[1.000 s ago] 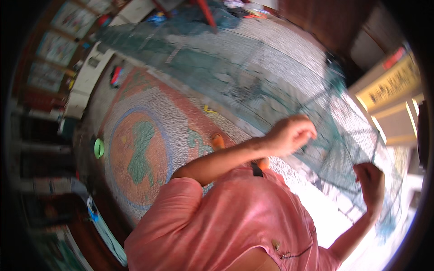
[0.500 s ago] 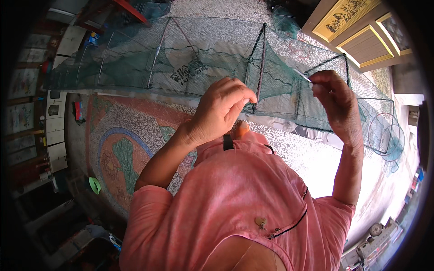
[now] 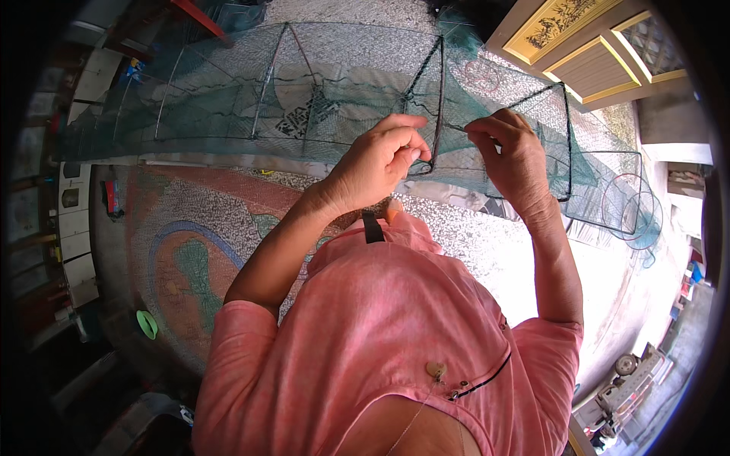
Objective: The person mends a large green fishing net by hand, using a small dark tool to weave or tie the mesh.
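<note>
Up in front of my chest, my left hand [image 3: 380, 156] pinches green mesh where it meets a dark wire frame [image 3: 439, 106] of the long net trap [image 3: 304, 99], which lies across the patterned floor [image 3: 190, 251] beyond. My right hand [image 3: 513, 148] pinches a thin strand just beside it. Pulling unevenly could, I judge, tear the mesh or slip the strand from my grip.

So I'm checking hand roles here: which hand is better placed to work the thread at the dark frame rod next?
Probably the right hand: its fingertips pinch a thin thread just beside the dark frame rod of the green net trap. The left hand grips the rod's lower corner, steadying it.
</note>
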Available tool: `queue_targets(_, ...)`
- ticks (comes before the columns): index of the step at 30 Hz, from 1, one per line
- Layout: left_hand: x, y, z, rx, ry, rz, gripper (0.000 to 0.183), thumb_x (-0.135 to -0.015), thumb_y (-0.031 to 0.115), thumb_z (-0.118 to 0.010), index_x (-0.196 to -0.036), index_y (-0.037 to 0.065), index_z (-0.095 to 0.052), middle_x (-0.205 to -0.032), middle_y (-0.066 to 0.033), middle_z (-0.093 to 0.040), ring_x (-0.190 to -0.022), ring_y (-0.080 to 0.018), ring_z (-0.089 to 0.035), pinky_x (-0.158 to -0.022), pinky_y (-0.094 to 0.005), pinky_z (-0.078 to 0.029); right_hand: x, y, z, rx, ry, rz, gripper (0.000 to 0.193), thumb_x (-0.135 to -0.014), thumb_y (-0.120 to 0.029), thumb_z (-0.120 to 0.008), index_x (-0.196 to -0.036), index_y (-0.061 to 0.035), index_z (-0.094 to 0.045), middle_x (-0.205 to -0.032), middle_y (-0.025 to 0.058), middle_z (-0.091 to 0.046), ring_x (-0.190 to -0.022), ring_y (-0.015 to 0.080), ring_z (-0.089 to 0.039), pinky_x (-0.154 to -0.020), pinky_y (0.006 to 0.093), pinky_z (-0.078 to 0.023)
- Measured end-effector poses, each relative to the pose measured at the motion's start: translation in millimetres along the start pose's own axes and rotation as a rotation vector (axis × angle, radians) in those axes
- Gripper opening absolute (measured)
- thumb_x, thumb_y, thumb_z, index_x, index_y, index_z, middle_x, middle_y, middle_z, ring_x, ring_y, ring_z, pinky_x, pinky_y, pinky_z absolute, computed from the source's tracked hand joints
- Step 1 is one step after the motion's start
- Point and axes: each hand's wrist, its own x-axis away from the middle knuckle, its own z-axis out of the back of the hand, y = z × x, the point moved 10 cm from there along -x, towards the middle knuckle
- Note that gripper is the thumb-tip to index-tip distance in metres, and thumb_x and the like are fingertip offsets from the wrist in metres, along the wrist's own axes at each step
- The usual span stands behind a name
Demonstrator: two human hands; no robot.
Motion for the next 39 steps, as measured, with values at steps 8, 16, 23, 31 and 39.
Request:
queue_targets(8, -8.4, -35.9, -8.5, 0.463, -0.106, 0.288, 0.009, -0.092, 0.001, -0.054, -0.096, -0.002, -0.061, -0.106, -0.008, -0.061, -0.065, -0.0061, -0.055, -0.051, -0.0194, -0.044, -13.6, 10.4, -21.9, -0.606, 0.33, -0.074, 0.008, -0.086, -0.003, -0.067, -0.092, -0.0037, -0.063, -0.091, 0.0068, -0.055, -0.071, 0.0142, -0.054, -0.063, 0.0254, -0.046)
queue_targets(16, -1.1, -32.5, -5.7, 0.354, 0.005, 0.183, 0.014, -0.09, 0.002, -0.058, -0.103, 0.002, -0.062, -0.083, -0.0025, -0.063, -0.06, -0.0068, -0.055, -0.047, -0.0224, -0.043, -32.3, -60.2, -36.1, 0.127, -0.075, 0.153, 0.011, -0.076, -0.022, -0.069, -0.087, -0.0196, -0.072, -0.088, -0.0013, -0.065, -0.089, 0.0224, -0.061, -0.075, 0.0341, -0.051)
queue_targets(23, 2.4, -28.2, -3.2, 0.366, -0.03, 0.278, 0.013, -0.091, 0.006, -0.06, -0.102, 0.001, -0.056, -0.068, -0.0037, -0.059, -0.057, -0.0093, -0.056, -0.047, -0.024, -0.043, -52.7, -84.8, -43.5, 0.06, 0.047, 0.301, 0.014, -0.074, -0.018, -0.069, -0.086, -0.012, -0.065, -0.087, 0.0027, -0.063, -0.082, 0.0268, -0.059, -0.072, 0.0363, -0.05)
queue_targets(31, -4.4, 9.2, 2.1, -0.004, 0.301, 0.03, 0.057, -0.086, 0.007, -0.067, -0.133, 0.004, -0.035, -0.12, -0.0133, -0.044, -0.07, -0.0137, -0.056, -0.069, -0.0286, -0.049, -52.6, -107.7, 62.9, -0.663, 0.366, 0.325, 0.008, -0.097, -0.01, -0.054, -0.103, -0.0047, -0.053, -0.08, 0.0071, -0.063, -0.069, 0.0176, -0.063, -0.065, 0.0269, -0.05)
queue_targets(39, -21.2, -5.8, -14.6, 0.407, 0.02, 0.068, 0.03, -0.094, 0.01, -0.058, -0.123, 0.005, -0.059, -0.109, -0.0026, -0.066, -0.066, -0.0028, -0.047, -0.064, -0.0188, -0.045, 1.7, -80.9, 110.5, -0.691, 0.37, 0.346, 0.009, -0.095, -0.007, -0.057, -0.102, -0.0008, -0.056, -0.087, 0.0058, -0.059, -0.069, 0.0111, -0.062, -0.065, 0.0229, -0.051)
